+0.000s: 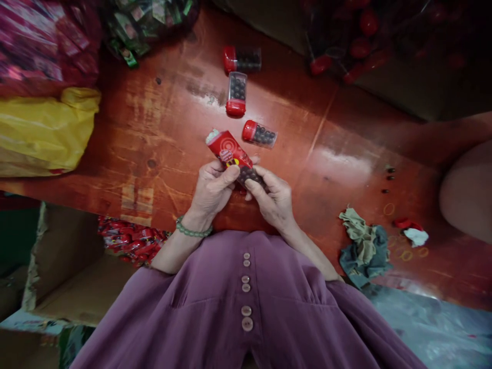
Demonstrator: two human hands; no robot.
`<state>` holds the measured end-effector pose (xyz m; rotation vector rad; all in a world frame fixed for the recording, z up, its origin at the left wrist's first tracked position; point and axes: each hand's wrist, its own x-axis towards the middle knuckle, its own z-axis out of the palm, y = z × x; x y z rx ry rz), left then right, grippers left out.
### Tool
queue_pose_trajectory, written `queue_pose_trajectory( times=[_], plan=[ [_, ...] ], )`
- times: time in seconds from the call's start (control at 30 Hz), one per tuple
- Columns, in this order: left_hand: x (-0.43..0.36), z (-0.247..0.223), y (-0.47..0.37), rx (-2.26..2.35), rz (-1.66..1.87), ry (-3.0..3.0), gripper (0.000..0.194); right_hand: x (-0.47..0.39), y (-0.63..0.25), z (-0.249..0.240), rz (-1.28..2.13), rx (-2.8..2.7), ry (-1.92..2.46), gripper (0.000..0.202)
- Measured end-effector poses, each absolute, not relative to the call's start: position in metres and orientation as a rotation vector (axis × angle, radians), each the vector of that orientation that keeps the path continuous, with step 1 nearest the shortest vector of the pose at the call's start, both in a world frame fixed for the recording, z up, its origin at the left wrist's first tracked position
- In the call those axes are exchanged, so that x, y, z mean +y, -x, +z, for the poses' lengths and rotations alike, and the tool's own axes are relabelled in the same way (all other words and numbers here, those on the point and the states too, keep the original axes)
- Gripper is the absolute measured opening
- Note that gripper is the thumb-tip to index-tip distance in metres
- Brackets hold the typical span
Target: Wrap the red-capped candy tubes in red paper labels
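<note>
Above my lap, a red printed sleeve (229, 146) partly covers a clear container of dark balls (250, 175). At the sleeve's upper end something whitish sticks out. My left hand (213, 189), with a green bead bracelet (192, 230) at its wrist, pinches the sleeve between thumb and fingers. My right hand (274, 197) is closed on the lower end, where the dark balls show. Just beyond lie three clear containers with red caps and dark balls: the nearest container (260, 133), a middle container (237, 94) and the farthest container (243, 59).
Below the left table edge, a cardboard box (69, 266) contains red wrappers (132, 238). A yellow bag (42, 133) and full plastic bags (49, 41) stand far left. Crumpled cloths (363, 246), loose balls (391, 177) and rubber bands (403, 252) lie right.
</note>
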<state>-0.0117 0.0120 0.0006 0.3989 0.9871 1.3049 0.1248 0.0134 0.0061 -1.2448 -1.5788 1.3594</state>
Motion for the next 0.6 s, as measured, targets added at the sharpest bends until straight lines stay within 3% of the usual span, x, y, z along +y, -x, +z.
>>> queue_pose_trajectory(
  times=[0.1,0.2,0.43,0.6],
  plan=[
    [0.01,0.001,0.015,0.945,1.242,-0.466,0.036,0.016,-0.128,0.008,1.61,-1.41,1.218,0.028],
    [0.009,0.002,0.017,0.943,1.2,-0.508,0.036,0.017,-0.129,0.01,1.654,-1.382,1.229,0.03],
    [0.008,0.0,0.014,1.199,1.323,-0.427,0.032,0.009,-0.127,-0.003,1.462,-1.487,1.209,0.047],
    [0.001,0.002,0.011,1.142,1.314,-0.373,0.042,0.005,-0.132,-0.004,1.256,-1.668,1.221,0.039]
  ],
)
